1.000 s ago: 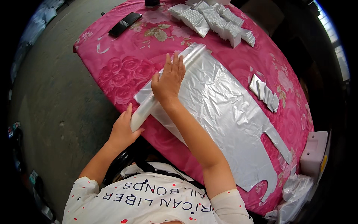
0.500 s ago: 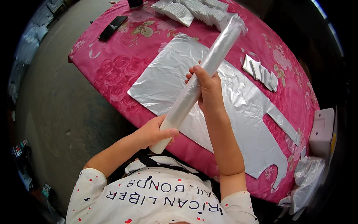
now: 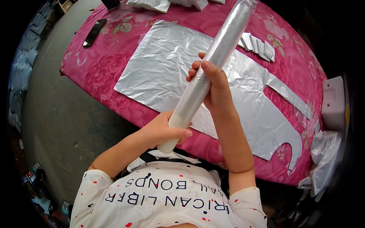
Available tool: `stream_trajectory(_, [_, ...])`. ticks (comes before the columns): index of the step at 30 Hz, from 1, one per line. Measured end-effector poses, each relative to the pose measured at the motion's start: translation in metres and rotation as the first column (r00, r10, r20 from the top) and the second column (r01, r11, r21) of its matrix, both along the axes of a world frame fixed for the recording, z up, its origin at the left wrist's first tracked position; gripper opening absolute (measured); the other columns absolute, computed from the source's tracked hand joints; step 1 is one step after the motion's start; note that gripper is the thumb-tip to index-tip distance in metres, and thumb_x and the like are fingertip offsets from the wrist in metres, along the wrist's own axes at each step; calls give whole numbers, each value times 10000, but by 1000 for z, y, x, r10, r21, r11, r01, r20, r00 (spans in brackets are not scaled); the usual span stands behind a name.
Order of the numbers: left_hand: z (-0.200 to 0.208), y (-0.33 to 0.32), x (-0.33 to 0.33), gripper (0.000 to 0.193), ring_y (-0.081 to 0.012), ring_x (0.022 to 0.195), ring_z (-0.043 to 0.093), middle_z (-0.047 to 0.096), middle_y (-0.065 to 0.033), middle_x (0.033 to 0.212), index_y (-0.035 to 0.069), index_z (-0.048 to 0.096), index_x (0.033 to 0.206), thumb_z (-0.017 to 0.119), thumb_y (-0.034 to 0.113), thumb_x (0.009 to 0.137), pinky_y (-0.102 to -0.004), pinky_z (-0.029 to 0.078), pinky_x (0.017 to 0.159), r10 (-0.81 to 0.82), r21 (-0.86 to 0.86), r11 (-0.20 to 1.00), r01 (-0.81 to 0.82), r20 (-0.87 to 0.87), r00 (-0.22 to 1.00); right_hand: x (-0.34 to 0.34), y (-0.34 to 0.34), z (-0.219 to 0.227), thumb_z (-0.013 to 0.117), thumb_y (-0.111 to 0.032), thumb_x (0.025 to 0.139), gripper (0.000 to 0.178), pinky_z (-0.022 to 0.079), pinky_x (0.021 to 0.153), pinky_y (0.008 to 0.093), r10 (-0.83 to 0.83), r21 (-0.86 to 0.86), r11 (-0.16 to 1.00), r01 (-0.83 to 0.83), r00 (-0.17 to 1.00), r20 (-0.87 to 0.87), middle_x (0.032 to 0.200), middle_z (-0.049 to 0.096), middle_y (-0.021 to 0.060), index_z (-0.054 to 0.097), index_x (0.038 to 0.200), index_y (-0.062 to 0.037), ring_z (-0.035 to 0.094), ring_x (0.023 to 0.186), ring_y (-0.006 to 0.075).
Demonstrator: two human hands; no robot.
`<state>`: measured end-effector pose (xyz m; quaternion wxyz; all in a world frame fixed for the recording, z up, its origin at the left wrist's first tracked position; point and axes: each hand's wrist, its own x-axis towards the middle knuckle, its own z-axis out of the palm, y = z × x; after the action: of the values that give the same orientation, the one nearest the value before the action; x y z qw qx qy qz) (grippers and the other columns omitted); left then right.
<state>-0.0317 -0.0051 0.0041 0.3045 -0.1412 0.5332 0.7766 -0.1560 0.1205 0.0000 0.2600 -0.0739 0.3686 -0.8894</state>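
A long, tube-shaped roll of whitish plastic film (image 3: 216, 57) is held at a slant in both hands, above the table. My left hand (image 3: 167, 131) wraps round its near end, thumb across the top. My right hand (image 3: 213, 78) grips it around the middle, with the fingers curling past its left side. Beneath the roll lies a flat piece of silvery white plastic film (image 3: 152, 68), wrinkled on the left. Its right end has curved cut-outs and narrow strips, much like an apron's outline. My right forearm covers part of this flat film.
A pink flowered cloth (image 3: 102, 74) covers the table. Small folded plastic packets (image 3: 258, 46) lie beyond the flat film, and more folded stacks (image 3: 152, 4) sit at the far edge. A black phone (image 3: 94, 32) rests far left. A white box (image 3: 333, 102) and crumpled plastic (image 3: 325, 152) stand right.
The table and its contents sit higher in the picture as the view has shifted. Both hands keep their grip on the roll, whose far end now reaches the upper edge.
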Motion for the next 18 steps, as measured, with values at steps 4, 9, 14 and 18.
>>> stream_trajectory(4, [-8, 2, 3, 345, -112, 600, 564, 561, -28, 743, 28, 534, 958, 735, 169, 715, -258, 471, 575, -11, 106, 994, 10, 11, 1000, 11, 4, 0, 673, -228, 775, 635, 507, 724, 311, -45, 37, 998, 44, 999, 15, 873, 547, 101, 293, 1212, 33, 579, 783, 165])
stream_trajectory(9, [-10, 6, 3, 335, -113, 601, 562, 557, -27, 738, 32, 537, 950, 729, 182, 720, -261, 473, 578, -7, 140, 990, 4, 22, 1000, 27, 3, -6, 685, -220, 765, 631, 505, 713, 301, -49, 16, 999, 48, 997, 63, 855, 537, 88, 306, 1208, 20, 570, 766, 152])
stream_trajectory(14, [-14, 8, 3, 358, -112, 611, 559, 554, -27, 748, 33, 527, 962, 728, 203, 720, -262, 474, 582, -19, 218, 976, 11, 35, 999, 31, 5, -9, 654, -211, 792, 583, 496, 707, 301, -61, 21, 998, 60, 995, 82, 859, 532, 70, 319, 1215, 11, 548, 765, 142])
stream_trajectory(18, [-23, 8, -2, 451, -119, 623, 557, 547, -44, 768, 24, 502, 1021, 721, 289, 728, -257, 475, 577, -104, 269, 957, 110, -37, 994, 33, 6, -9, 641, -188, 805, 547, 497, 703, 294, -92, 59, 995, 87, 991, 99, 868, 535, 65, 330, 1209, 11, 546, 760, 140])
